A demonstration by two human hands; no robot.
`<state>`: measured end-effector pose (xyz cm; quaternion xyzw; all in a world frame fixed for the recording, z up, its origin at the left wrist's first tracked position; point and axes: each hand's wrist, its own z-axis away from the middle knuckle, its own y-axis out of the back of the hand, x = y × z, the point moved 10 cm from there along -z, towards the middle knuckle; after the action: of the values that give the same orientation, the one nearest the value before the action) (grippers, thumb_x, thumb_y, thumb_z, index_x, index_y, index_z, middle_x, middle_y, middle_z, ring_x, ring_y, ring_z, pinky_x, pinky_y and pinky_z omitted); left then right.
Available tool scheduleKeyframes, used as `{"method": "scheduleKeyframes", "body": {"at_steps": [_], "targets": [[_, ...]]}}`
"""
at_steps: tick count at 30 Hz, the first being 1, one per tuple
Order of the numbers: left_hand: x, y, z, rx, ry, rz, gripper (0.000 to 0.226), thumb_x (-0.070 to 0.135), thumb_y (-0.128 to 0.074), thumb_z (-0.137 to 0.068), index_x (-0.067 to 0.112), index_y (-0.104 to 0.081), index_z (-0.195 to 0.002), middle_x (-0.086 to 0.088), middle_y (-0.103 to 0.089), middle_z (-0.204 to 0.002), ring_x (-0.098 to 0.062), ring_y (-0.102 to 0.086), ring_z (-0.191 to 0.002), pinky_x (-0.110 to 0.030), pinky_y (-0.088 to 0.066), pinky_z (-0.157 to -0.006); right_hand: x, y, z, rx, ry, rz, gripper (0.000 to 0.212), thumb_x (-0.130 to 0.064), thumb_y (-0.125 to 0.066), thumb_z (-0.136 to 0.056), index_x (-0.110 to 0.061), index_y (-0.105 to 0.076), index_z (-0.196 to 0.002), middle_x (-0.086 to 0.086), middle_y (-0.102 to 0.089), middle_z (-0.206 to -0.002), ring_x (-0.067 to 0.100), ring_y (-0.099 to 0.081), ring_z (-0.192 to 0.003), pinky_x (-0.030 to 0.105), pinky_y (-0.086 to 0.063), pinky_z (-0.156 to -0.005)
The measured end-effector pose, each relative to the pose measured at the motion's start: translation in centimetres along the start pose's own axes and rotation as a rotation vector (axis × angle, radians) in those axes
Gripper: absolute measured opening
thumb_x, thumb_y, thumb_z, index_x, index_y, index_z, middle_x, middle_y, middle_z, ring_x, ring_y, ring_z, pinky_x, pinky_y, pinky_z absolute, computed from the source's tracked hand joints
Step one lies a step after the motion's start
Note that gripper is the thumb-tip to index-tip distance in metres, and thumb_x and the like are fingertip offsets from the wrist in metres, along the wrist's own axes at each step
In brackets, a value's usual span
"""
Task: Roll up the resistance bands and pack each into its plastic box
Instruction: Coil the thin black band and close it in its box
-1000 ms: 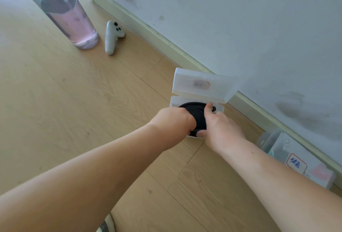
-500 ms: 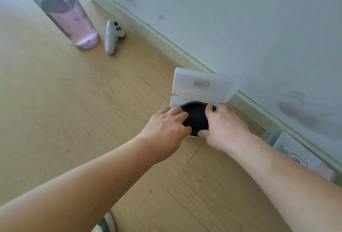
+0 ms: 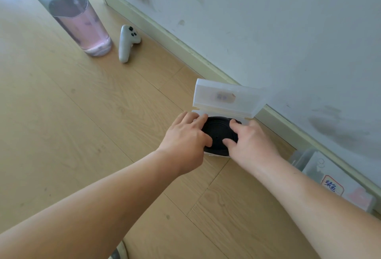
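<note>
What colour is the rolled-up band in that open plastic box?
The rolled band is black, clearest in the head view.

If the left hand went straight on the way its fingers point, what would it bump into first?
Most likely the open box's raised lid. The left hand points across the rolled black band, and the lid stands just beyond it, though depth is hard to judge.
</note>
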<state>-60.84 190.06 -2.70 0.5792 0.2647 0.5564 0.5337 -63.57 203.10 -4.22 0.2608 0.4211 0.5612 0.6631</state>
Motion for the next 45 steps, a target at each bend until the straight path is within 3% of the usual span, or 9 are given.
{"method": "scheduleKeyframes", "body": {"at_steps": [3,6,8,10,15,24,34,38,45], "targets": [[-0.1,-0.8,0.1,-0.033,0.019,0.000,0.042,0.013,-0.055,-0.096,0.043,-0.075,-0.118,-0.008,-0.042,-0.156,-0.028,-0.033,-0.145,-0.034,-0.016,-0.125,-0.4,0.4,-0.3,0.047,-0.034,0.011,0.030,-0.035,-0.058,-0.101,-0.020,-0.061,-0.127,0.007,-0.062,-0.107,0.035,-0.065,-0.105,0.036,-0.053,-0.075],[-0.5,-0.8,0.3,0.022,0.022,0.056,0.039,0.009,-0.060,-0.094,0.038,-0.079,-0.112,-0.006,-0.053,-0.147,-0.029,-0.042,-0.140,-0.035,-0.029,-0.119,0.3,1.6,-0.4,0.109,-0.111,-0.131,0.035,-0.030,-0.062,-0.100,-0.023,-0.065,-0.134,0.006,-0.069,-0.129,0.031,-0.065,-0.117,0.036,-0.054,-0.089],[-1.0,-0.7,0.4,0.060,0.035,0.120,0.030,0.009,-0.062,-0.095,0.029,-0.076,-0.112,-0.003,-0.061,-0.134,-0.027,-0.047,-0.136,-0.036,-0.040,-0.112,-0.1,2.0,0.1,0.146,-0.084,-0.066,0.029,-0.030,-0.061,-0.099,-0.024,-0.068,-0.127,0.005,-0.071,-0.122,0.032,-0.065,-0.113,0.035,-0.054,-0.083],[-1.6,-0.7,0.4,0.068,0.083,0.187,0.028,0.013,-0.065,-0.095,0.022,-0.064,-0.121,0.003,-0.063,-0.131,-0.019,-0.045,-0.138,-0.034,-0.043,-0.109,-0.9,1.9,0.4,0.162,-0.035,0.053,0.020,-0.031,-0.059,-0.099,-0.020,-0.068,-0.113,0.006,-0.070,-0.109,0.033,-0.063,-0.106,0.035,-0.050,-0.075],[-1.6,-0.8,-0.1,0.051,0.107,0.171,0.055,0.017,-0.063,-0.096,0.023,-0.045,-0.148,0.010,-0.052,-0.149,-0.015,-0.034,-0.145,-0.027,-0.039,-0.107,-1.0,1.7,-0.6,0.106,-0.077,0.018,0.026,-0.033,-0.060,-0.099,-0.018,-0.060,-0.120,0.008,-0.069,-0.108,0.030,-0.059,-0.094,0.034,-0.049,-0.073],[-2.0,-1.2,0.1,0.057,0.121,0.189,0.065,0.020,-0.063,-0.097,0.023,-0.036,-0.155,0.012,-0.048,-0.155,-0.014,-0.030,-0.148,-0.028,-0.039,-0.113,0.8,0.7,-1.2,0.117,-0.169,-0.449,0.013,-0.021,-0.069,-0.094,-0.019,-0.060,-0.104,0.000,-0.058,-0.089,0.014,-0.053,-0.069,0.026,-0.038,-0.055],[-2.1,-1.4,0.1,0.075,0.108,0.198,0.068,0.021,-0.064,-0.097,0.023,-0.033,-0.158,0.012,-0.046,-0.157,-0.013,-0.028,-0.150,-0.025,-0.034,-0.114,0.5,-0.6,-1.7,0.044,-0.231,-0.522,0.024,-0.020,-0.065,-0.096,-0.019,-0.050,-0.115,0.003,-0.058,-0.105,0.026,-0.059,-0.090,0.035,-0.051,-0.073],[-2.4,-1.6,0.1,0.093,0.106,0.208,0.068,0.021,-0.064,-0.096,0.022,-0.036,-0.157,0.010,-0.047,-0.157,-0.014,-0.029,-0.151,-0.025,-0.034,-0.116,1.7,-0.3,-1.6,0.120,-0.257,-0.672,0.017,-0.018,-0.072,-0.091,-0.024,-0.059,-0.101,0.006,-0.066,-0.099,0.027,-0.066,-0.087,0.032,-0.051,-0.064],[-3.0,-1.4,0.1,0.097,0.152,0.255,0.072,0.020,-0.068,-0.091,0.025,-0.036,-0.156,0.012,-0.053,-0.147,-0.016,-0.039,-0.140,-0.033,-0.046,-0.108,1.1,-0.7,-0.7,0.110,-0.189,-0.769,0.020,-0.011,-0.063,-0.096,-0.027,-0.054,-0.104,0.001,-0.068,-0.101,0.018,-0.064,-0.086,0.029,-0.045,-0.061]]}}
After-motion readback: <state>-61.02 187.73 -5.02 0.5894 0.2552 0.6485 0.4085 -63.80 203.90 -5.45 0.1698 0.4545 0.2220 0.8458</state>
